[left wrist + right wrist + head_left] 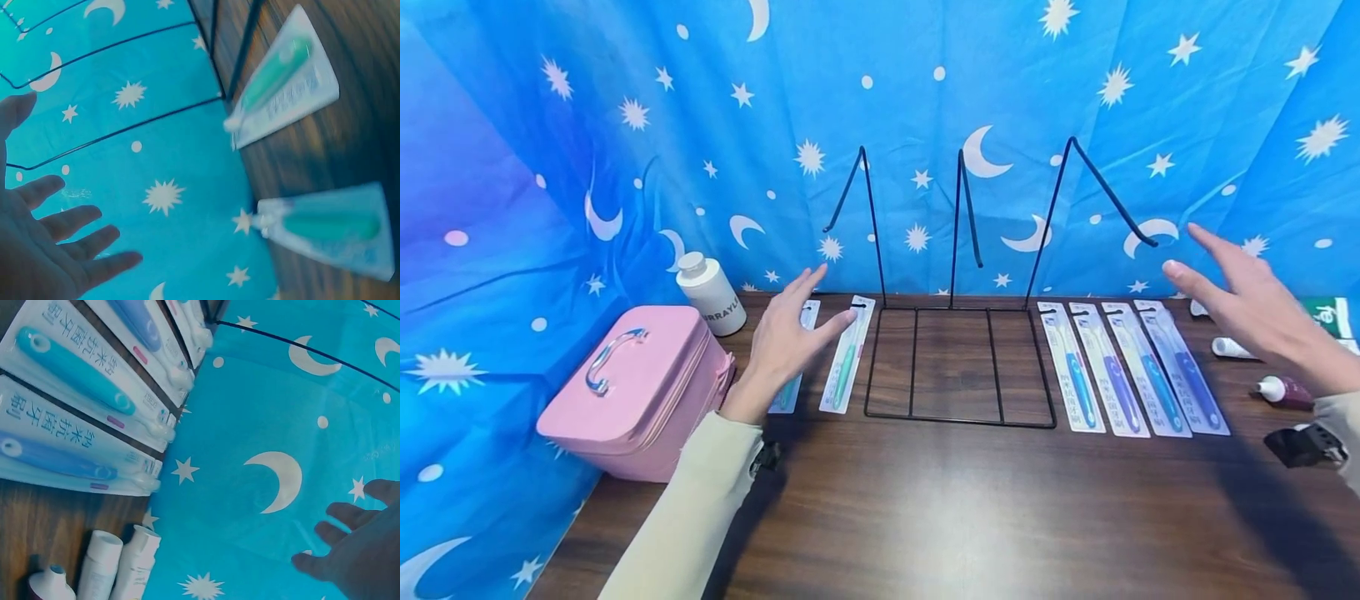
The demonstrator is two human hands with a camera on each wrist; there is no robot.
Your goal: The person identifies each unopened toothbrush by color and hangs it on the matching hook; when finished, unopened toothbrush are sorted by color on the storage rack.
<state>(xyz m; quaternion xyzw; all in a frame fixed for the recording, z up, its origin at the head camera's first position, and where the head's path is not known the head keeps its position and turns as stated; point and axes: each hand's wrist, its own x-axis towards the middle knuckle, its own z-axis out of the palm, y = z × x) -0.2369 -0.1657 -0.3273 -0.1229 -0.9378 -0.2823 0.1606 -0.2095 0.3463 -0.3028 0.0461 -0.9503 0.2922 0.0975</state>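
Both hands hover above the table and hold nothing. My left hand (788,337), fingers spread, is over two packaged green toothbrushes; the nearer-to-centre green toothbrush (847,354) lies beside the rack, and the other green toothbrush (787,395) is partly hidden by the hand. At the right, my right hand (1255,304) has its fingers extended above several small tubes. A black wire rack (960,421) with three upright hooked arms stands in the middle. Right of it lie several packaged toothbrushes in a row, among them a blue toothbrush (1078,387) and a purple toothbrush (1120,392).
A pink case (625,367) with a silver handle stands at the left, a white bottle (711,292) behind it. At the far right lie a dark red tube (1288,392), a white tube (1231,348) and a green box-like item (1330,315). A blue star-patterned curtain (910,117) hangs behind.
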